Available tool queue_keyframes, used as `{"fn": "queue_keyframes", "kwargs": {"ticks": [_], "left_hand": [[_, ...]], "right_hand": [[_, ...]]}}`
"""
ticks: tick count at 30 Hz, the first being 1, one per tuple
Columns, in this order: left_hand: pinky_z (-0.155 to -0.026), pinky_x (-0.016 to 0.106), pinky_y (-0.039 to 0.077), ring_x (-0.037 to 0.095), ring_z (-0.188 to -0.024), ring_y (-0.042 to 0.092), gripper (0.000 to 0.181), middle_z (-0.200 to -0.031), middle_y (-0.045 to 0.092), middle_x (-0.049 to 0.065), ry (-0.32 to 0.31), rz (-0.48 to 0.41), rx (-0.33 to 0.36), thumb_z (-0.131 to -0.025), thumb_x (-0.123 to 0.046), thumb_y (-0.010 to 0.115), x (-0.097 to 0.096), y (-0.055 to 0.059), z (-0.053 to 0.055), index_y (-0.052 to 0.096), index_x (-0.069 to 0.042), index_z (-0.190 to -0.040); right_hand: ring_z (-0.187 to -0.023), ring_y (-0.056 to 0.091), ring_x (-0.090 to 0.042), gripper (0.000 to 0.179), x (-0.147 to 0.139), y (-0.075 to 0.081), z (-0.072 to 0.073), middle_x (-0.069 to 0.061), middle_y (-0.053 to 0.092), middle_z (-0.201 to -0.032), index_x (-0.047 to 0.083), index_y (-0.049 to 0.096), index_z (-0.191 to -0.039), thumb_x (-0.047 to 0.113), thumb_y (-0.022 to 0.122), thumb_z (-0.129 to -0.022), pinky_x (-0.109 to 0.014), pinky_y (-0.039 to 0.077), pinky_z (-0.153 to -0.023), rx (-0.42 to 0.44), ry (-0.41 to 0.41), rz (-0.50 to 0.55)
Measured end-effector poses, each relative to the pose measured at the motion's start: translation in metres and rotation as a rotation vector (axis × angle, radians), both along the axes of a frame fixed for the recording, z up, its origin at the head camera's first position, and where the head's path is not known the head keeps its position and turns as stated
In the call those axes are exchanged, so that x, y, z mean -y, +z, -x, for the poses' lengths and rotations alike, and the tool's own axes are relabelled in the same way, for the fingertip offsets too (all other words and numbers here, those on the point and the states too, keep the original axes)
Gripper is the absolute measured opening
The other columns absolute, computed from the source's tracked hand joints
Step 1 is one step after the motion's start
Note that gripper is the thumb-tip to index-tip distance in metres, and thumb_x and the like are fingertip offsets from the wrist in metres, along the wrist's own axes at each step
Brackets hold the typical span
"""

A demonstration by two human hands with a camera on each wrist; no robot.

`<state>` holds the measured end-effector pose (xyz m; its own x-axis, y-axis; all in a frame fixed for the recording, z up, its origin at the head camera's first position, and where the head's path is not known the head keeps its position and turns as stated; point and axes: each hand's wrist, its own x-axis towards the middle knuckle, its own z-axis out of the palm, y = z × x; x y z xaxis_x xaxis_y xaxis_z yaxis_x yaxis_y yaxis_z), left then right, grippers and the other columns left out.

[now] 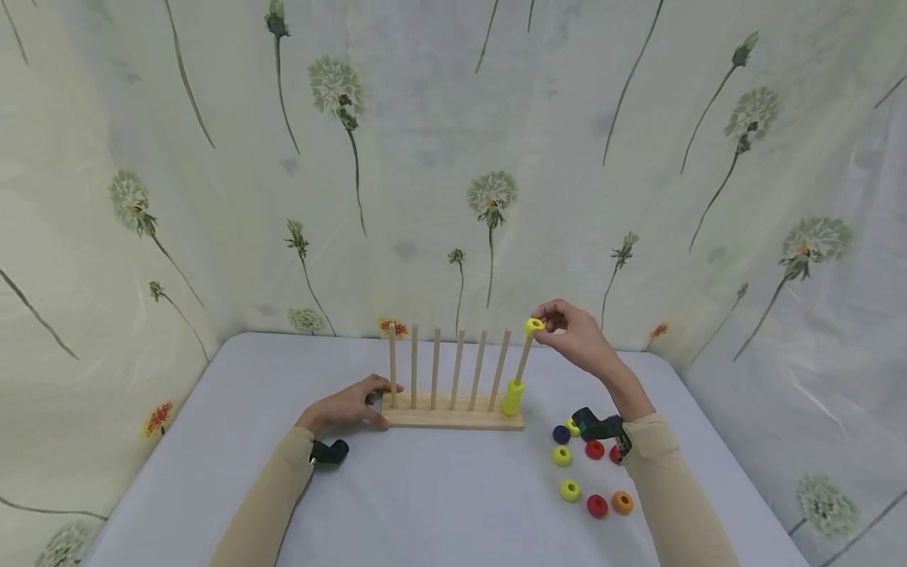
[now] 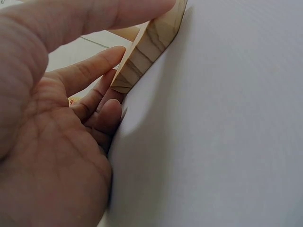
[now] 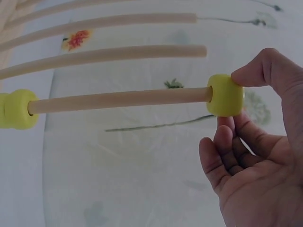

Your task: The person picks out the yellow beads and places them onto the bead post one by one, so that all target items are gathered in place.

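Observation:
My right hand [image 1: 577,339] pinches a yellow bead [image 3: 226,95] between thumb and fingers at the top of the rightmost peg [image 3: 123,100]. In the right wrist view the peg's tip enters the bead's hole. Lower on that same peg sit stacked yellow beads [image 1: 513,398]. The wooden peg rack [image 1: 453,419] stands upright on the table, its several other pegs bare. At its left end, my left hand [image 1: 352,405] holds the base, thumb at the front and fingers behind. The left wrist view shows the base's end face [image 2: 142,54] between thumb and fingers.
Loose beads lie on the white table [image 1: 439,504] to the right of the rack: several yellow [image 1: 570,491], red [image 1: 597,505], one orange [image 1: 622,502] and one dark blue [image 1: 561,435]. The right forearm partly covers them. A flower-printed curtain [image 1: 418,157] hangs behind the table.

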<state>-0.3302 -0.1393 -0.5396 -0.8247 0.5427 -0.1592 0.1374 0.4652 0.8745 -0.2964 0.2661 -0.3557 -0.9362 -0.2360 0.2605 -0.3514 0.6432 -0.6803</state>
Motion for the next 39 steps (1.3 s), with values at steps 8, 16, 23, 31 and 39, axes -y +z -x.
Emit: {"fn": "queue_keyframes", "kwargs": {"ticks": [8, 16, 23, 31, 39], "left_hand": [[-0.099, 0.043, 0.030, 0.024, -0.116, 0.038, 0.066, -0.136, 0.042, 0.000, -0.006, -0.008, 0.009, -0.071, -0.025, 0.086, -0.001, 0.000, -0.003, 0.057, -0.029, -0.131], [-0.098, 0.042, 0.030, 0.024, -0.114, 0.038, 0.066, -0.134, 0.043, -0.001, -0.008, -0.005, -0.002, -0.071, -0.024, 0.085, -0.001, 0.001, -0.002, 0.057, -0.029, -0.131], [-0.101, 0.044, 0.030, 0.025, -0.118, 0.038, 0.067, -0.135, 0.042, 0.002, -0.036, -0.004, -0.012, -0.072, -0.024, 0.085, -0.001, 0.000, 0.000, 0.056, -0.027, -0.132], [-0.106, 0.049, 0.028, 0.027, -0.123, 0.038, 0.067, -0.137, 0.041, 0.001, -0.003, 0.002, -0.003, -0.071, -0.025, 0.085, -0.001, 0.003, -0.001, 0.057, -0.029, -0.131], [-0.105, 0.048, 0.028, 0.027, -0.122, 0.037, 0.068, -0.138, 0.041, 0.004, -0.029, 0.001, -0.016, -0.072, -0.024, 0.085, -0.001, 0.000, 0.001, 0.056, -0.026, -0.133]], "right_hand": [[-0.089, 0.051, -0.022, 0.028, 0.001, -0.003, 0.000, -0.009, 0.057, -0.100, 0.005, 0.057, -0.112, 0.016, 0.067, -0.088, -0.030, 0.043, -0.075, 0.025, 0.009, -0.018], [-0.093, 0.054, -0.021, 0.031, -0.002, -0.007, -0.001, -0.010, 0.059, -0.107, 0.006, 0.056, -0.114, 0.023, 0.067, -0.090, -0.027, 0.046, -0.079, 0.005, 0.014, -0.001], [-0.099, 0.058, -0.020, 0.033, -0.013, -0.019, -0.014, -0.013, 0.058, -0.113, 0.001, 0.055, -0.117, 0.019, 0.066, -0.091, -0.018, 0.047, -0.080, 0.039, 0.037, 0.082], [-0.103, 0.058, -0.020, 0.033, -0.034, -0.052, -0.037, -0.011, 0.059, -0.114, 0.002, 0.055, -0.116, 0.019, 0.068, -0.090, -0.017, 0.049, -0.082, 0.136, 0.035, 0.060], [-0.098, 0.058, -0.017, 0.032, -0.065, -0.099, -0.066, -0.015, 0.059, -0.110, 0.002, 0.055, -0.114, 0.014, 0.068, -0.088, -0.021, 0.050, -0.083, 0.282, 0.092, 0.002]]}}
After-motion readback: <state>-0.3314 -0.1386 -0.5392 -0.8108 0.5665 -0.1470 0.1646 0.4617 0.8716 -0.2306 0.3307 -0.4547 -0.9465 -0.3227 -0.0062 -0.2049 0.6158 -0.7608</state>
